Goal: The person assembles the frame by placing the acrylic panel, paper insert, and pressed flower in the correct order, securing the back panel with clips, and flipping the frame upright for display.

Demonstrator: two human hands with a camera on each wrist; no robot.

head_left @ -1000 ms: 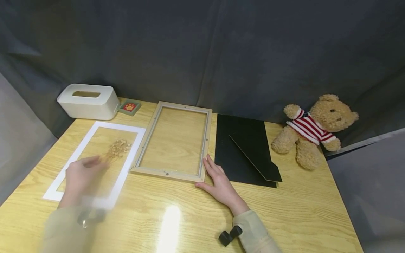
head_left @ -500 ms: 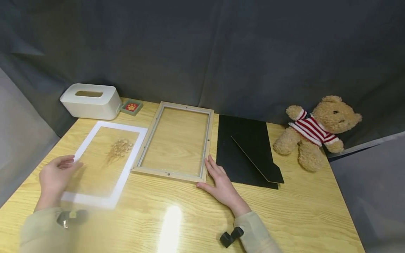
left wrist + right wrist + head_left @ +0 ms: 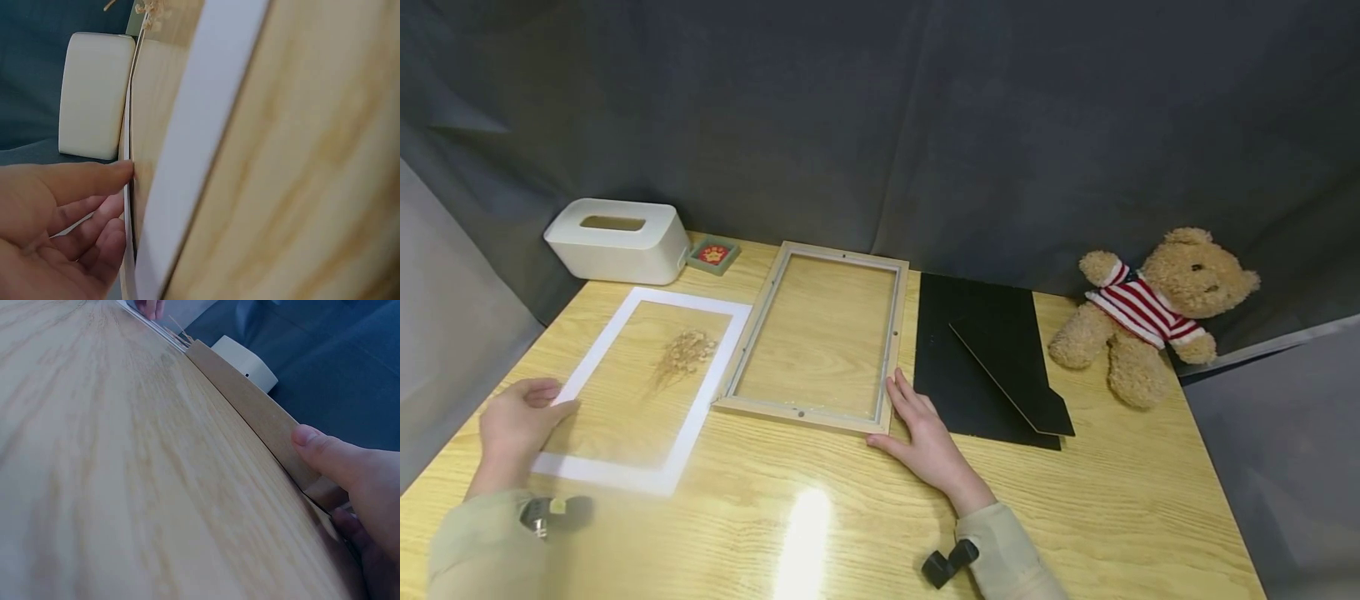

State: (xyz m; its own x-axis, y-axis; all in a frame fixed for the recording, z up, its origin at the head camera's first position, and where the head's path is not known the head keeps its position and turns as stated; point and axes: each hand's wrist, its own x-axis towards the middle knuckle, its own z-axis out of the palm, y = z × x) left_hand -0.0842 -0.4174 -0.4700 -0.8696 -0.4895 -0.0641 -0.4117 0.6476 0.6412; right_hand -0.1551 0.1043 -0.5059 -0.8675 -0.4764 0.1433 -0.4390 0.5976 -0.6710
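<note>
A dark grey cloth curtain [image 3: 850,108] closes the back of the place, and before it stands the yellowish wooden table [image 3: 1075,517]. On its middle lies flat the rectangular frame of pale wood [image 3: 801,414]. At its right, just beside, is the black rectangular board [image 3: 951,379] with a slanting black support flap [image 3: 1037,406], perhaps put there to be within reach. At the left of the frame lies the rectangular sheet with white border [image 3: 705,392], very near to it; whether they touch, I cannot tell. A brown plush bear in striped shirt [image 3: 1135,308] leans far right, and a white plastic tissue box [image 3: 617,260] stands far left, both out of the way of the hands. The left hand [image 3: 516,421] has thumb and curled fingers together on the left edge of the sheet, I think to control it without touching its middle. The right hand [image 3: 928,442] holds nothing clamped: thumb and fingers are apart, resting around the frame's near right corner, probably to keep it steady. Small dried beige flowers [image 3: 688,350] lie within the white border, and a square green tray [image 3: 705,265] is beside the box.
</note>
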